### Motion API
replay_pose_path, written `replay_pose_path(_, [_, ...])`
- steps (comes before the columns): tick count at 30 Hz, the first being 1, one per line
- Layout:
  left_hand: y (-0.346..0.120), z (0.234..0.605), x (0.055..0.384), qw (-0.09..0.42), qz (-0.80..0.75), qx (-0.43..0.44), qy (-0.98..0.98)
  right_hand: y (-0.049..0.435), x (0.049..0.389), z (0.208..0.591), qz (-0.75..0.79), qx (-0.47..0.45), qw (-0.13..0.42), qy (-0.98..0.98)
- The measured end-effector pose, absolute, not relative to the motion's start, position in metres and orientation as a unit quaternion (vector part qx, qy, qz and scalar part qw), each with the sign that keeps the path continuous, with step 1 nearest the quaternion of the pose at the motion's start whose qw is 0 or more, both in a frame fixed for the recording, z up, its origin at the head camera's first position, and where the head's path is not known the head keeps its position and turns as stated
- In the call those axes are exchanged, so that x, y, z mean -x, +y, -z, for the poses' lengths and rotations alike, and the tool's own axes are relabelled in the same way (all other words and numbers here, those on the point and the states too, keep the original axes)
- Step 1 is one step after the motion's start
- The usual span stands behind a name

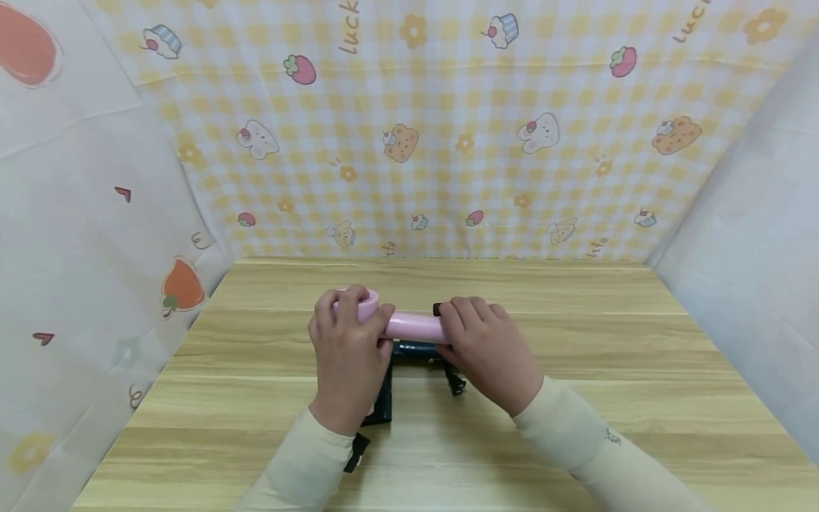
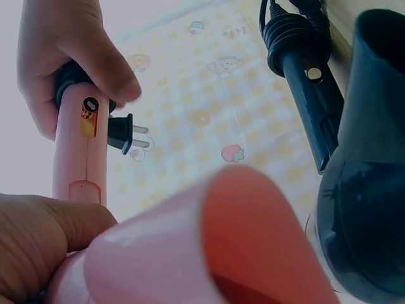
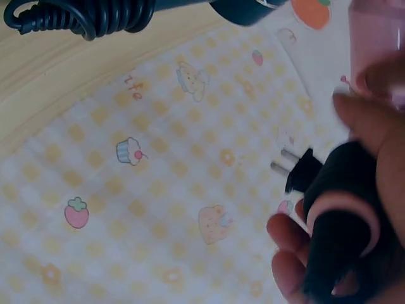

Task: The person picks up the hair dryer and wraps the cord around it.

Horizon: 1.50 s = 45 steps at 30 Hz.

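A pink hair dryer (image 1: 416,327) is held in both hands above the table. My left hand (image 1: 348,348) grips it around the head, beside the wide round opening (image 2: 266,234). My right hand (image 1: 489,348) grips the far end of the handle (image 2: 79,149), where the black cord (image 3: 342,234) is wound. From that bundle a two-pin plug (image 3: 305,172) sticks out. Beneath the pink dryer lies a dark blue hair dryer (image 1: 416,352), partly hidden by the left hand and arm. Its own cord (image 2: 297,44) is coiled round the end of its handle.
The wood-grain table (image 1: 576,334) extends to both sides of the hands. A yellow checked cloth (image 1: 435,192) hangs behind it, with a white printed sheet (image 1: 83,284) on the left and a plain white one (image 1: 748,235) on the right.
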<state>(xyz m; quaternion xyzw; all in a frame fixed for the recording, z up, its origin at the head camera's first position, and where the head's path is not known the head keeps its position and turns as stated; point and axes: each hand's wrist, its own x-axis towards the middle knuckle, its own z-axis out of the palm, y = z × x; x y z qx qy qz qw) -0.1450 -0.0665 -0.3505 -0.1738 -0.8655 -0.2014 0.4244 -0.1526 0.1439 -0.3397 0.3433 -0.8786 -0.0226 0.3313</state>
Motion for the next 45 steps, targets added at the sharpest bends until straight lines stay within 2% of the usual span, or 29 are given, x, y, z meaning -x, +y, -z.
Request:
replay_pose_path(9, [-0.067,0.348,0.145,0.436,0.199,0.173,-0.861,0.132,0.153,0.349,0.059,-0.311,0.387,-0.866])
replay_pose_path(12, [-0.066,0.348,0.146,0.438,0.195,0.177,-0.860,0.131,0.155,0.351,0.055,-0.307,0.380,-0.871])
replay_pose_path(15, [-0.067,0.348,0.146,0.442,0.187,0.185,-0.857,0.131,0.157,0.348,0.016,-0.312,0.342,-0.886])
replay_pose_path(18, [-0.067,0.348,0.147,0.448,0.178,0.196,-0.854,0.136,0.161,0.339,-0.056,-0.328,0.236,-0.913])
replay_pose_path(24, [-0.062,0.350,0.146,0.452,0.186,0.212,-0.846,0.156,0.183,0.318,-0.224,-0.338,-0.083,-0.910])
replay_pose_path(26, [-0.060,0.351,0.146,0.453,0.192,0.212,-0.844,0.160,0.189,0.315,-0.250,-0.333,-0.148,-0.897])
replay_pose_path(28, [-0.059,0.352,0.145,0.453,0.193,0.212,-0.844,0.163,0.192,0.313,-0.262,-0.327,-0.185,-0.889])
replay_pose_path(32, [-0.057,0.354,0.145,0.457,0.196,0.215,-0.841,0.165,0.191,0.313,-0.271,-0.322,-0.200,-0.885])
replay_pose_path(36, [-0.055,0.356,0.144,0.448,0.197,0.221,-0.843,0.168,0.186,0.313,-0.254,-0.318,-0.168,-0.898])
replay_pose_path(40, [-0.052,0.362,0.138,0.422,0.207,0.227,-0.853,0.175,0.181,0.318,-0.243,-0.322,-0.137,-0.904])
replay_pose_path(45, [-0.049,0.368,0.131,0.362,0.245,0.239,-0.867,0.189,0.178,0.331,-0.274,-0.313,-0.145,-0.898])
